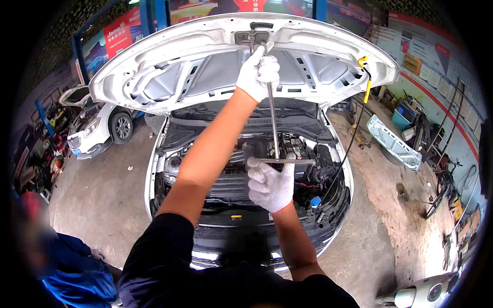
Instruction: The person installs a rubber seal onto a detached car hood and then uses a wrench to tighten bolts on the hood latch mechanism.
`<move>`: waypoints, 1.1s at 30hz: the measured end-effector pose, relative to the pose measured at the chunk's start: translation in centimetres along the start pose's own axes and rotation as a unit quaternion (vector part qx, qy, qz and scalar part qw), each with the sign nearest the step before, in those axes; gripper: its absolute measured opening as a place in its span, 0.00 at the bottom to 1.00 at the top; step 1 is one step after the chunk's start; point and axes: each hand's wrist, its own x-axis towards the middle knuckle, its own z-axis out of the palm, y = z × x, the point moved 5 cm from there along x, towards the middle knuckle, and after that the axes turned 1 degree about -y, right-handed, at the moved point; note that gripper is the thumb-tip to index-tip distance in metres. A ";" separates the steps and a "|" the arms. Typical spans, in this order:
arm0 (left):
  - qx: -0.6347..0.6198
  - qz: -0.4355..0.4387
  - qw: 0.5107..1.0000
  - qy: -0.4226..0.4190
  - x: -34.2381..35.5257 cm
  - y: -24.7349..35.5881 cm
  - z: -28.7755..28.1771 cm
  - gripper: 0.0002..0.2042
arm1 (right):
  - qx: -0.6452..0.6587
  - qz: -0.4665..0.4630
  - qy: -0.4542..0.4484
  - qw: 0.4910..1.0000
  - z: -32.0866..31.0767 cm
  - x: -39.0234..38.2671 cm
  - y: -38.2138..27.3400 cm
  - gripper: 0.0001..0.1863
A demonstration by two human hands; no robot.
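My left hand [260,72], in a white work glove with an orange cuff, is raised to the upper shaft of a long T-handle wrench [273,118]. Its fingers are closed round the shaft, close under the latch striker plate [251,37] at the front edge of the raised white hood [205,31]. The wrench's tip is partly hidden by that hand. Lower down, my right hand [272,185], gloved alike, grips the wrench's crossbar, with fingers wrapped at the middle. Behind the hands lies the open engine bay [221,187].
A prop rod [358,120] with a yellow grip rises at the right to the hood. A blue reservoir cap [315,202] shows in the bay. Another white car [105,128] stands far left. A person in blue [79,267] is near left. A silver panel [394,142] leans at right.
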 end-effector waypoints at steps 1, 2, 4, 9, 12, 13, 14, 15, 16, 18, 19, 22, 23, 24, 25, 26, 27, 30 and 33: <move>-0.025 0.001 0.999 -0.025 0.2 -0.4 -0.3 0.20 | -0.038 -0.034 0.060 0.997 -0.1 0.3 -0.4 0.53; -0.049 0.000 0.997 -0.055 0.7 -0.6 -1.0 0.20 | -0.079 -0.068 0.118 0.988 -0.5 0.9 -1.4 0.51; -0.060 0.016 0.994 -0.089 1.6 -0.6 -1.3 0.23 | -0.089 -0.097 0.134 0.982 -0.9 1.1 -3.2 0.43; -0.044 0.050 0.993 -0.093 2.5 0.2 -2.2 0.25 | -0.071 -0.075 0.210 0.972 -0.6 0.1 -4.7 0.23; -0.060 0.109 0.983 -0.135 3.1 0.3 -2.5 0.23 | -0.186 -0.157 0.259 0.935 -1.4 -0.6 -5.7 0.25; -0.063 0.112 0.976 -0.177 3.4 0.4 -2.3 0.21 | -0.218 -0.191 0.284 0.914 -2.2 -0.7 -6.0 0.25; -0.079 0.113 0.974 -0.179 3.4 0.3 -2.2 0.20 | -0.260 -0.225 0.281 0.896 -2.1 -0.8 -6.2 0.25; -0.095 0.114 0.972 -0.180 3.5 0.2 -2.2 0.20 | -0.302 -0.257 0.276 0.876 -1.9 -1.0 -6.6 0.26; -0.104 0.116 0.971 -0.181 3.8 -0.1 -2.2 0.19 | -0.315 -0.272 0.279 0.865 -1.9 -1.3 -7.1 0.26; -0.115 0.124 0.968 -0.183 4.0 -0.1 -2.2 0.18 | -0.340 -0.296 0.281 0.847 -1.8 -1.5 -7.7 0.25; -0.106 0.118 0.971 -0.182 3.8 -0.1 -2.2 0.17 | -0.360 -0.296 0.280 0.839 -1.8 -1.6 -7.7 0.24; -0.092 0.110 0.973 -0.180 4.1 -0.1 -2.4 0.17 | -0.413 -0.305 0.280 0.811 -1.6 -2.3 -8.1 0.21; -0.090 0.115 0.974 -0.175 4.1 0.1 -2.5 0.17 | -0.437 -0.310 0.288 0.794 -1.5 -2.5 -8.3 0.20; -0.088 0.120 0.974 -0.170 4.1 0.2 -2.5 0.17 | -0.461 -0.314 0.295 0.776 -1.3 -2.7 -8.4 0.20; -0.086 0.126 0.974 -0.165 4.0 0.4 -2.5 0.18 | -0.484 -0.319 0.302 0.756 -1.1 -2.9 -8.6 0.19; -0.097 0.120 0.975 -0.159 4.0 0.3 -2.3 0.17 | -0.523 -0.332 0.312 0.721 -0.8 -3.2 -8.9 0.17; -0.108 0.114 0.975 -0.154 4.0 0.2 -2.1 0.16 | -0.524 -0.340 0.309 0.717 -0.7 -3.6 -8.9 0.17; -0.067 0.136 0.984 -0.089 3.9 -0.4 -1.8 0.15 | -0.524 -0.363 0.312 0.705 -1.2 -6.6 -8.8 0.17; 0.015 0.180 0.983 -0.032 3.9 0.2 -1.6 0.17 | -0.507 -0.366 0.320 0.712 -1.5 -10.7 -8.2 0.16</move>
